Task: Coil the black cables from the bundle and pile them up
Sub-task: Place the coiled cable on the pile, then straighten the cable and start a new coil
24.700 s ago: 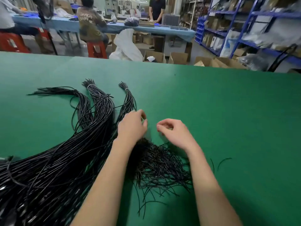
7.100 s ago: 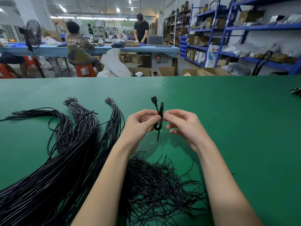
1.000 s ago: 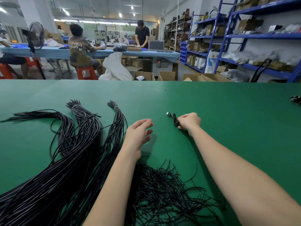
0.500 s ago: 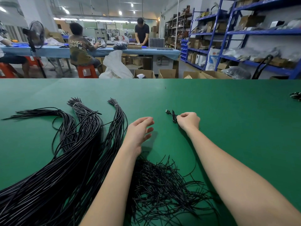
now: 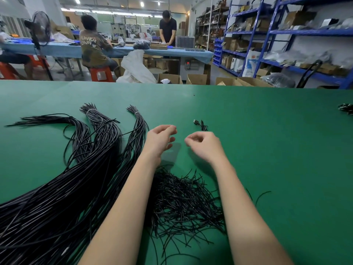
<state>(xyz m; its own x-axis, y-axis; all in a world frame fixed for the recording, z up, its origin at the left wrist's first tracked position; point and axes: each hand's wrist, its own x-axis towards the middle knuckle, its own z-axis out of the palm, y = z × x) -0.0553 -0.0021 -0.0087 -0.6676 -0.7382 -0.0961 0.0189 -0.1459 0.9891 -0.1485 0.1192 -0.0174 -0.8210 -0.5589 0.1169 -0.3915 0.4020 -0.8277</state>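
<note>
Head view: nothing is held by the left hand point(image 5: 159, 139) or right hand point(image 5: 205, 145), fingers loosely curled. The long black cable bundle point(image 5: 76, 178) is spread leftward, nearer the left hand; one small coiled black cable point(image 5: 202, 125) is laid on the green worktop point(image 5: 267, 140)

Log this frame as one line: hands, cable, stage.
left hand: empty, loosely curled | right hand: empty, no grip | small coiled black cable: on green table, beyond right hand | stage: between cables
</note>
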